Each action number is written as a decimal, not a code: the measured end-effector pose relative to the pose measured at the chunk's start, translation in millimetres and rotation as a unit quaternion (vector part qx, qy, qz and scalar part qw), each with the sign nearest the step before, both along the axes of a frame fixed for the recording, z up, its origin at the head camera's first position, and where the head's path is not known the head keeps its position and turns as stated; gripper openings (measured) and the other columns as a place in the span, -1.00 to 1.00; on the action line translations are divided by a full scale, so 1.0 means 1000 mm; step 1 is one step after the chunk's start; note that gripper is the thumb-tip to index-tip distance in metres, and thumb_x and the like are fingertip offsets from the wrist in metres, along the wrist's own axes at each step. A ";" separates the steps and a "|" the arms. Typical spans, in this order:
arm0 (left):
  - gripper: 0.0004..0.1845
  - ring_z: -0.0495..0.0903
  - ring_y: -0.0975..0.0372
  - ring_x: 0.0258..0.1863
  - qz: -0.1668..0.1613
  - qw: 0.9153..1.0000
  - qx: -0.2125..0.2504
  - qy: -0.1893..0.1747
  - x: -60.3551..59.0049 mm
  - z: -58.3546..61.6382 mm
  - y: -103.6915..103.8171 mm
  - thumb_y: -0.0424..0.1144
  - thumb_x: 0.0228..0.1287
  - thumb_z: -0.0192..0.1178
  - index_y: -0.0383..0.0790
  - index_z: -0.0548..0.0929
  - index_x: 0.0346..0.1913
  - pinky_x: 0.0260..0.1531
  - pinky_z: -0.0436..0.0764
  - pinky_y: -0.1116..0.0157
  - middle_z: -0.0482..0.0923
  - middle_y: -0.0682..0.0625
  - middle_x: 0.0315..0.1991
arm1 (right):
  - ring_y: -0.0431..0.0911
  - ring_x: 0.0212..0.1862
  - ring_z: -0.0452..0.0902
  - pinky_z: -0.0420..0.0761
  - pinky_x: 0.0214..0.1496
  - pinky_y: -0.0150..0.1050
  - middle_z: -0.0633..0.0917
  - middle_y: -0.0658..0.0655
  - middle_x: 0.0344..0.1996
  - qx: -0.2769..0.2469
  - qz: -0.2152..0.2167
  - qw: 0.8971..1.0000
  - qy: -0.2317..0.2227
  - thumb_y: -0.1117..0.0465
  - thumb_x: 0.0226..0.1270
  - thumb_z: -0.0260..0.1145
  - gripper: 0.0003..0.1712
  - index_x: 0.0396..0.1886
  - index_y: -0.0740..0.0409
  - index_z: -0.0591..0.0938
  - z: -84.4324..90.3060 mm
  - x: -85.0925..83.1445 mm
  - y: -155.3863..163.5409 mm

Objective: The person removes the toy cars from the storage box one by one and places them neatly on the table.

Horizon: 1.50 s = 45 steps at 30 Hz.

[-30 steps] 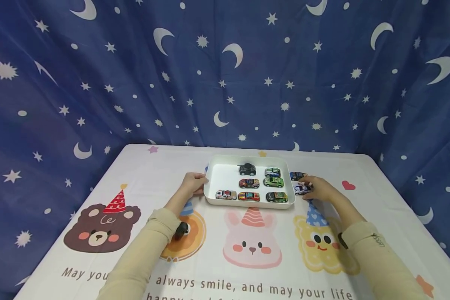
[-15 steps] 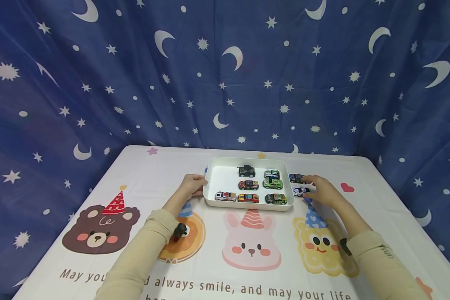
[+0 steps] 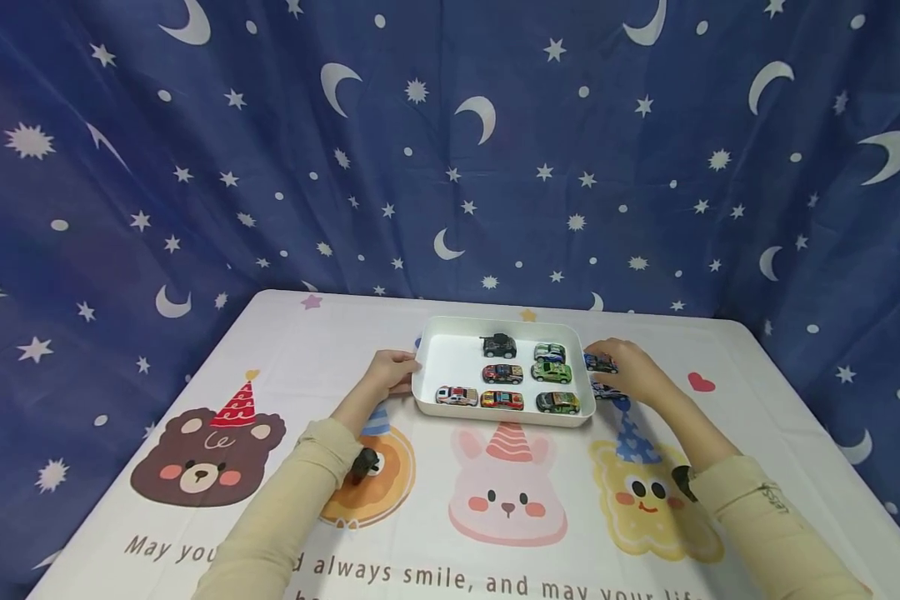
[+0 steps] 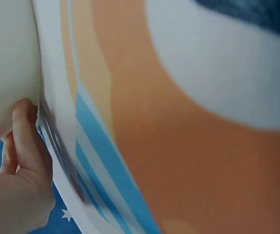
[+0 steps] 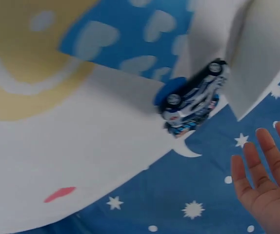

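Left hand (image 3: 392, 372) braces the white plastic tray (image 3: 450, 402), fingers curled against its wall. Right hand (image 3: 630, 371), fingers spread, hovers by the dark blue toy car (image 3: 600, 362); pinch its sides squarely.

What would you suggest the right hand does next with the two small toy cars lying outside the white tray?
Probably close the open right hand on the dark blue toy car beside it. That car and the white-and-blue toy car lie outside the white plastic tray, whose left rim the left hand touches.
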<state>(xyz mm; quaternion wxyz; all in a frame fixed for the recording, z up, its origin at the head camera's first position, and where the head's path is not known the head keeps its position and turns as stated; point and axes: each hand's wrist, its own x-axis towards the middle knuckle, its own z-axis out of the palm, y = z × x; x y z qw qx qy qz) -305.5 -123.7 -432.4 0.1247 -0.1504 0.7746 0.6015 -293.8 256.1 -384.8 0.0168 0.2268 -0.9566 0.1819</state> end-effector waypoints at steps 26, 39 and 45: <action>-0.62 0.58 0.36 -0.52 0.007 1.000 0.014 -0.005 -0.002 -0.002 -0.001 -0.34 0.24 0.17 -0.34 0.54 0.13 -0.45 0.70 0.44 0.62 -0.23 -0.04 | 0.17 0.01 0.54 0.63 0.00 0.00 0.63 0.29 -0.03 0.001 0.094 0.995 -0.017 0.29 0.16 0.37 -0.55 0.07 0.33 0.56 0.017 -0.011 -0.089; -0.60 0.57 0.34 -0.50 0.020 1.000 0.001 -0.004 -0.001 0.000 -0.001 -0.36 0.22 0.15 -0.34 0.53 0.14 -0.42 0.72 0.41 0.60 -0.24 0.00 | 0.16 0.04 0.52 0.59 0.09 0.00 0.63 0.29 -0.02 -0.036 0.123 0.990 -0.058 0.22 0.23 0.33 -0.55 0.09 0.33 0.55 0.011 -0.009 -0.131; -0.62 0.56 0.35 -0.52 0.019 1.000 0.003 -0.002 -0.001 -0.001 0.001 -0.36 0.22 0.14 -0.35 0.55 0.11 -0.47 0.70 0.43 0.63 -0.16 -0.14 | 0.12 -0.02 0.55 0.62 0.02 -0.07 0.65 0.28 -0.07 -0.028 0.137 0.989 -0.058 0.24 0.21 0.34 -0.59 0.04 0.32 0.57 0.004 -0.007 -0.143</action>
